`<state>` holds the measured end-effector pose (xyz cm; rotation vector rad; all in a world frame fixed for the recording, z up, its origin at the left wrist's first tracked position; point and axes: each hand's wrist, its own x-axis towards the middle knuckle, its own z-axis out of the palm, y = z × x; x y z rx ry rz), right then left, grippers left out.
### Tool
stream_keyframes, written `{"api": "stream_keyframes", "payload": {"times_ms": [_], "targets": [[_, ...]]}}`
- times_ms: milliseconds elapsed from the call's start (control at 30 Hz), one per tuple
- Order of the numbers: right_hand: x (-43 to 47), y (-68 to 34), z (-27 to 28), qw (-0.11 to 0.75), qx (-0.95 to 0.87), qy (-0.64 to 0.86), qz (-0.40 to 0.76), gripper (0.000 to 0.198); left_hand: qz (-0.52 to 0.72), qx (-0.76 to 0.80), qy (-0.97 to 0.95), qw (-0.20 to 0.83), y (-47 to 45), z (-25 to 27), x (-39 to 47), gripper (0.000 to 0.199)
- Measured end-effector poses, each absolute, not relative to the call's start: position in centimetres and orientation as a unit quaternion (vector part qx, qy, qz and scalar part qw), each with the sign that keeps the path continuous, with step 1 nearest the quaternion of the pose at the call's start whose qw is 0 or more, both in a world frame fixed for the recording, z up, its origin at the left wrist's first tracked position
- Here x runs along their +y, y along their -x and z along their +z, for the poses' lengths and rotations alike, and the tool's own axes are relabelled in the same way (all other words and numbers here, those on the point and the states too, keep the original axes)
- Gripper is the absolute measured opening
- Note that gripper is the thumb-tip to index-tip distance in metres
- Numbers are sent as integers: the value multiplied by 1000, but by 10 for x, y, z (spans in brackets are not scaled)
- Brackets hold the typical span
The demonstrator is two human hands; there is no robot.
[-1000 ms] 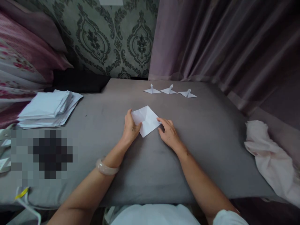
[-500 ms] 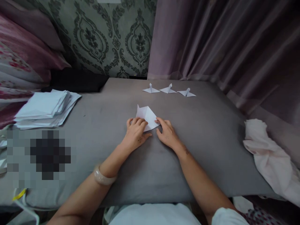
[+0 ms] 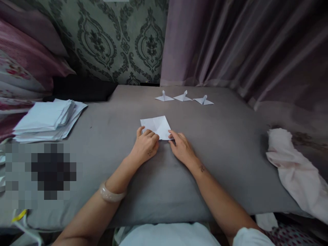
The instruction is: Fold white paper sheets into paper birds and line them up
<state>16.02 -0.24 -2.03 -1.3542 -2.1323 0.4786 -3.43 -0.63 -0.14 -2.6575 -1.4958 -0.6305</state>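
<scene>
A folded sheet of white paper point(image 3: 160, 125) lies on the grey-covered table, its far edge fairly straight and a crease running across its right part. My left hand point(image 3: 146, 141), curled, grips the near left side of it, with the fingertips partly hidden. At the near right corner, my right hand point(image 3: 180, 145) pinches the paper between thumb and fingers. Beyond the hands stand three folded paper cranes in a row: a left crane point(image 3: 164, 97), a middle crane point(image 3: 183, 96) and a right crane point(image 3: 204, 100).
A stack of white paper point(image 3: 48, 119) sits at the left, near a folded black cloth point(image 3: 84, 89). In front of the stack is a pixelated dark patch point(image 3: 53, 172). A pale pink cloth point(image 3: 294, 167) lies along the right edge of the grey table point(image 3: 225, 160). Curtains hang behind.
The paper's left part, raised in a point before, now lies flatter and spreads further left. My left hand has drawn slightly left and its thumb has closed in. My right hand stays at the corner.
</scene>
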Motion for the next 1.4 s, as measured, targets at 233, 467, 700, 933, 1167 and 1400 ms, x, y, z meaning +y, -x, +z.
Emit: {"api": "stream_keyframes", "payload": {"times_ms": [233, 467, 700, 933, 1167, 1400], "targets": [[2, -164, -24, 290, -764, 546, 183, 31, -213, -498, 840, -9, 37, -10, 1, 26], [5, -166, -22, 304, -764, 535, 197, 33, -240, -508, 826, -41, 37, -16, 11, 22], [15, -166, -25, 310, -722, 570, 242, 28, -336, -564, 738, -156, 39, -14, 19, 35], [19, -163, -24, 300, -697, 596, 263, 29, -370, -604, 661, -248, 41, -20, 25, 48], [24, -170, -26, 327, -648, 603, 331, 40, -384, -579, 652, -304, 41, -28, 27, 48], [23, -185, -32, 378, -600, 608, 357, 39, -359, -583, 659, -311, 39, -25, 29, 44]]}}
